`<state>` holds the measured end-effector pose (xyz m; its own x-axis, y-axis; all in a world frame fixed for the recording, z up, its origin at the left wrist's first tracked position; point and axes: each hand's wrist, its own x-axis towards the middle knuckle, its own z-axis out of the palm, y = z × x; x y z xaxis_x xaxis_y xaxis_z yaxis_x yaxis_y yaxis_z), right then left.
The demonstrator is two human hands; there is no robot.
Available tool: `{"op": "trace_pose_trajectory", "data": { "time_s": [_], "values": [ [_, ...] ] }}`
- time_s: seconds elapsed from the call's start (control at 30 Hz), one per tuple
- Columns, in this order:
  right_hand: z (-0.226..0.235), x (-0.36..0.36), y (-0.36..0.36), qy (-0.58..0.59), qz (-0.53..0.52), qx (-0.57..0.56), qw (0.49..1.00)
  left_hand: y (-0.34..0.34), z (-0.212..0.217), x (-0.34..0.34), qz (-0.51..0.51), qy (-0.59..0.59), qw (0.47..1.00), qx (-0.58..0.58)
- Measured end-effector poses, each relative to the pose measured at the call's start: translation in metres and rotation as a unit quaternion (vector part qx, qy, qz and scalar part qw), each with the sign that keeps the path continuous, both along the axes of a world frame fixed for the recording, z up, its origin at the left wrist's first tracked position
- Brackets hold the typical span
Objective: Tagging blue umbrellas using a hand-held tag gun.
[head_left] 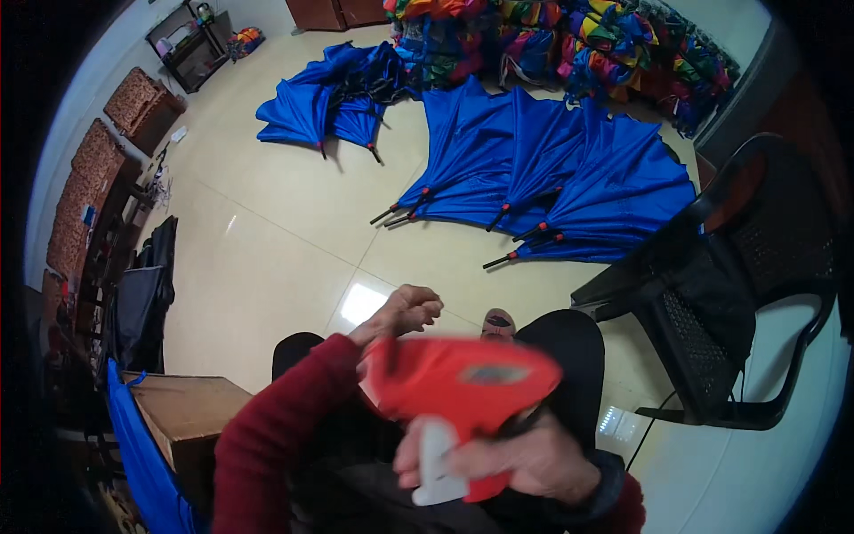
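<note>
My right hand (534, 458) is wrapped round a red gun-shaped tool (445, 383) with a white grip or trigger part and a grey panel on its side. The tool lies across the view above my lap, smeared by motion, and its exact kind I cannot make out. Just beyond it my left hand (405, 311) reaches forward over my knees, its fingers curled together. Whatever those fingers pinch, if anything, is too small or hidden to see.
Folded blue umbrellas (543, 169) lie in a row on the tiled floor ahead, with more blue umbrellas (320, 107) farther left. Rainbow-coloured bundles (605, 44) pile up behind. A black chair (712, 320) stands at right, a cardboard box (191, 396) at left, wooden benches (89, 169) along the wall.
</note>
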<state>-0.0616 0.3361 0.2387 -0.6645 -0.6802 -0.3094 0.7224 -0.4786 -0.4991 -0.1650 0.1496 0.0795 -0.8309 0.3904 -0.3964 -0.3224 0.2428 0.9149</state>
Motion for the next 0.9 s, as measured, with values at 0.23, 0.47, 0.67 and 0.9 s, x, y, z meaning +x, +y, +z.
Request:
{"op": "trace_pose_trajectory", "data": {
  "time_s": [0.23, 0.47, 0.67, 0.9],
  "values": [
    [-0.034, -0.036, 0.034, -0.079, -0.341, -0.006, 0.937, 0.023, -0.114, -0.054, -0.072, 0.026, 0.997, -0.019],
    [-0.053, -0.048, 0.050, -0.034, -0.476, 0.043, 0.878, 0.065, -0.188, -0.092, -0.110, 0.059, 0.990, -0.071],
    [-0.065, -0.060, 0.089, -0.009, -0.386, -0.007, 0.922, 0.093, -0.235, -0.125, -0.079, 0.170, 0.970, -0.155],
    [-0.069, -0.065, 0.104, -0.027, -0.355, -0.111, 0.928, 0.120, -0.282, -0.136, -0.043, 0.258, 0.951, -0.164]
  ]
}}
